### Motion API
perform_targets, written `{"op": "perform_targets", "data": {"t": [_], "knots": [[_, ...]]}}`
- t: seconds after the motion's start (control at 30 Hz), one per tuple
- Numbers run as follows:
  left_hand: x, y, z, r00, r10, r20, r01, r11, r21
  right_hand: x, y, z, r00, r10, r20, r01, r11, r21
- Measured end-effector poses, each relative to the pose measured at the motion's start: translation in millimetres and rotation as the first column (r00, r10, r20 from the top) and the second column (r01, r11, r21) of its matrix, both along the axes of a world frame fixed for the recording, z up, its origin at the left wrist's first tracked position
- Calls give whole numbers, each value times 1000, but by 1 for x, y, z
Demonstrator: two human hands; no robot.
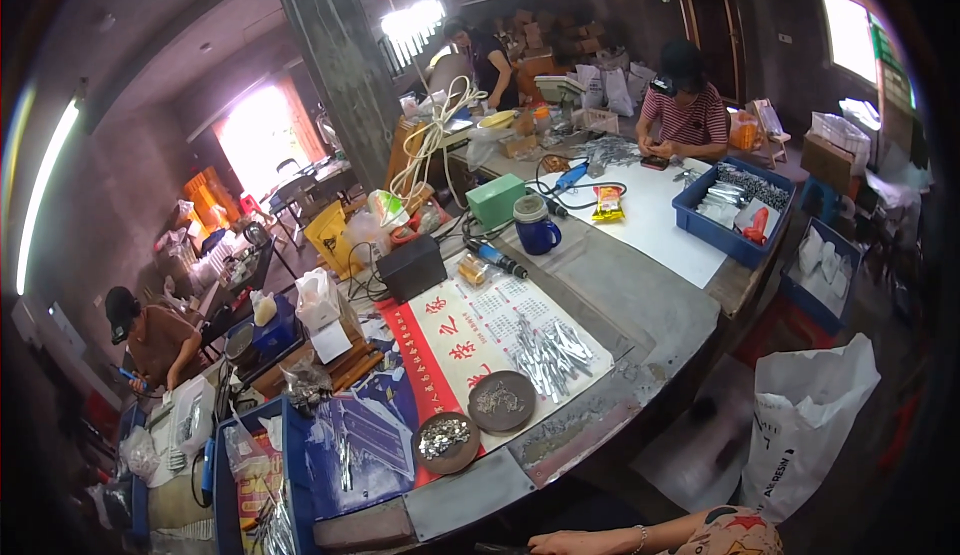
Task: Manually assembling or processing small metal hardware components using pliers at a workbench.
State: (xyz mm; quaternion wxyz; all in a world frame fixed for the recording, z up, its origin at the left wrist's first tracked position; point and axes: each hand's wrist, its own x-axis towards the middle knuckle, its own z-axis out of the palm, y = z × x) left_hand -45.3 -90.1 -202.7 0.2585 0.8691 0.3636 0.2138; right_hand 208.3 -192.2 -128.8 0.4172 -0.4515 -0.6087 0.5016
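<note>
My right hand reaches in at the lower edge, below the table's front. A bracelet circles the wrist, and the sleeve is patterned. The picture's edge cuts off most of the fingers, so their grip is hidden; a dark thing lies just left of them, too cut off to name. My left hand is out of view. Closest on the table are two round brown dishes: one holds shiny flat bits, the other small thin metal pieces. Behind them a pile of silvery metal strips rests on a red and white calendar sheet.
A blue mug, green box, dark box and blue rotary tool stand farther back. Blue trays hold metal parts. A white sack stands at right. Co-workers sit at left and far right; another person is behind.
</note>
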Motion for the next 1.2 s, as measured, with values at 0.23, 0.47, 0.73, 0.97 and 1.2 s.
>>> {"op": "perform_targets", "data": {"t": [0.23,0.47,0.73,0.97,1.2], "knots": [[17,-12,32,997,-70,-29,51,906,-419,0,0,-16,995,-81,-59,84,995,44],[25,-26,36,983,-179,-42,150,912,-381,-7,-2,-23,994,-108,-24,108,994,27],[28,-37,46,960,-279,-37,232,859,-457,-30,-17,-28,970,-243,-2,243,970,-10],[4,-46,72,923,-344,171,385,823,-419,-37,-21,-7,986,-167,2,167,985,-49],[-18,-34,29,929,-302,214,334,933,-133,-64,-6,31,975,-216,-47,220,965,144]]}}
